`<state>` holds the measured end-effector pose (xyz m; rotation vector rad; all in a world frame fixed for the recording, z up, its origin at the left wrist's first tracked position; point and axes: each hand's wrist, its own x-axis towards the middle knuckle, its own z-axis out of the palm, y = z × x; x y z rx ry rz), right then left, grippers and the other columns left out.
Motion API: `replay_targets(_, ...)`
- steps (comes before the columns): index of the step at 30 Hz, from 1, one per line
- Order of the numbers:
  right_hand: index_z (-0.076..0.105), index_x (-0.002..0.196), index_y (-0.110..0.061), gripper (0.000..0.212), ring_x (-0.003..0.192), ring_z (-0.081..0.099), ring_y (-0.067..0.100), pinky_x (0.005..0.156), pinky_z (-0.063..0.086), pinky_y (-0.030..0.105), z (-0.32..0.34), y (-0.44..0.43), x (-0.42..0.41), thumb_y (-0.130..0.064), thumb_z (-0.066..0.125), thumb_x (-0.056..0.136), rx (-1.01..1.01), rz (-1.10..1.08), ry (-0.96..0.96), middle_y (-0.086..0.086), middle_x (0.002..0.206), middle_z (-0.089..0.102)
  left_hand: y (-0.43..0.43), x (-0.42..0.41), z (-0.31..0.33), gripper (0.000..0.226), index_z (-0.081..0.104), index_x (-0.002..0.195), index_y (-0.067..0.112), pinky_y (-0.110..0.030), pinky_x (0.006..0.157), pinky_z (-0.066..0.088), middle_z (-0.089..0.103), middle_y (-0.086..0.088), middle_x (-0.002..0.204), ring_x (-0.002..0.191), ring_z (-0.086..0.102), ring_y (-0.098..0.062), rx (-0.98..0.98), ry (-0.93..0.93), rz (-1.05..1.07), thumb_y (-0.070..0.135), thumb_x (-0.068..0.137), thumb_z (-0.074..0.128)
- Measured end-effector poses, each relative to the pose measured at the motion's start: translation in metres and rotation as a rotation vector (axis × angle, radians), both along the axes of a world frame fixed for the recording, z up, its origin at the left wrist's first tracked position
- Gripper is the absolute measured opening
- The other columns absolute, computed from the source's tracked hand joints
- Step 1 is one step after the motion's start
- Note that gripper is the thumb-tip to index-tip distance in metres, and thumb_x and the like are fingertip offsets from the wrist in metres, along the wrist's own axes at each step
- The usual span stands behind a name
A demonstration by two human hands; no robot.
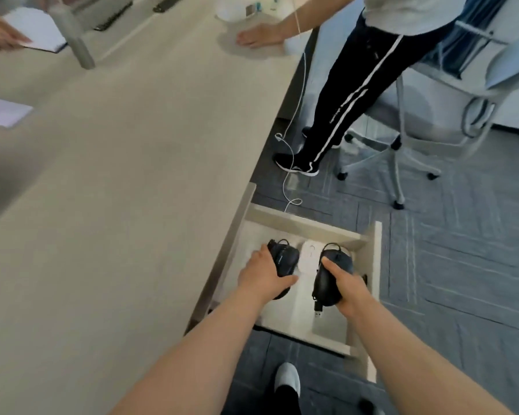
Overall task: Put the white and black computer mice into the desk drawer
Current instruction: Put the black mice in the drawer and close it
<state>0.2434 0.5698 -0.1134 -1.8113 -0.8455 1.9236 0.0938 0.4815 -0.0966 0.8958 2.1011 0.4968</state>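
Fingers of the left hand [264,278] grasp one black mouse [283,259]; the right hand [346,287] grasps another black mouse [327,283], USB plug [318,308] dangling. Both are over the open desk drawer [297,224], flanking a white mouse [309,259] lying inside. Placement step underway; next, lower and let go.

Office: long desk [126,181] with open drawer [369,265], swivel chair [402,139], carpet tiles [462,280], notebook [33,31].

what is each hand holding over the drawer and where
Left hand grips a black mouse over its back; right hand grips another black mouse along its side.
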Motion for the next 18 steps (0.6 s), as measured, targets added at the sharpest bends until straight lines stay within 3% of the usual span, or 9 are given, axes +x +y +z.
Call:
replay_targets(6, 0.058, 0.101, -0.010, 0.048, 0.094, 0.063, 0.035, 0.088, 0.053, 0.053, -0.077, 0.013, 0.009, -0.031, 0.081, 0.065, -0.122, 0.093, -0.119, 0.013, 0.094, 0.065, 0.022, 0.010, -0.089, 0.100, 0.004, 0.143, 0.011, -0.044, 0.105, 0.034, 0.029, -0.014, 0.143, 0.129, 0.034, -0.032, -0.369, 0.127, -0.086, 0.048, 0.073, 0.065)
replay_targets(11, 0.061, 0.085, -0.014, 0.026, 0.075, 0.064, 0.025, 0.063, 0.055, 0.032, -0.113, 0.001, 0.002, -0.031, 0.076, 0.071, -0.157, 0.208, -0.119, 0.010, 0.082, 0.067, 0.034, 0.028, -0.126, 0.108, -0.003, 0.143, 0.009, -0.044, 0.103, 0.037, 0.028, -0.014, 0.143, 0.129, 0.035, -0.032, -0.466, 0.153, -0.107, 0.047, 0.071, 0.068)
replay_targets(13, 0.062, 0.085, -0.014, 0.026, 0.082, 0.065, 0.028, 0.074, 0.057, 0.037, -0.120, -0.002, -0.001, -0.033, 0.075, 0.072, -0.146, 0.251, -0.129, 0.012, 0.088, 0.068, 0.034, 0.031, -0.134, 0.108, 0.000, 0.143, 0.010, -0.044, 0.102, 0.038, 0.027, -0.014, 0.143, 0.129, 0.033, -0.032, -0.489, 0.130, -0.081, 0.044, 0.069, 0.071)
replay_targets(15, 0.064, 0.098, -0.008, 0.038, 0.094, 0.065, 0.033, 0.088, 0.054, 0.046, -0.122, -0.004, -0.002, -0.033, 0.075, 0.072, -0.114, 0.277, -0.172, 0.016, 0.098, 0.069, 0.032, 0.031, -0.138, 0.109, 0.002, 0.143, 0.011, -0.044, 0.104, 0.037, 0.026, -0.014, 0.144, 0.130, 0.031, -0.032, -0.493, 0.087, -0.048, 0.042, 0.068, 0.074)
replay_targets(18, 0.060, 0.103, -0.003, 0.044, 0.092, 0.063, 0.030, 0.086, 0.052, 0.041, -0.121, 0.001, 0.002, -0.031, 0.075, 0.072, -0.032, 0.273, -0.264, 0.016, 0.101, 0.067, 0.032, 0.026, -0.135, 0.113, 0.001, 0.143, 0.011, -0.043, 0.108, 0.033, 0.026, -0.014, 0.143, 0.131, 0.030, -0.034, -0.479, 0.010, -0.057, 0.041, 0.065, 0.077)
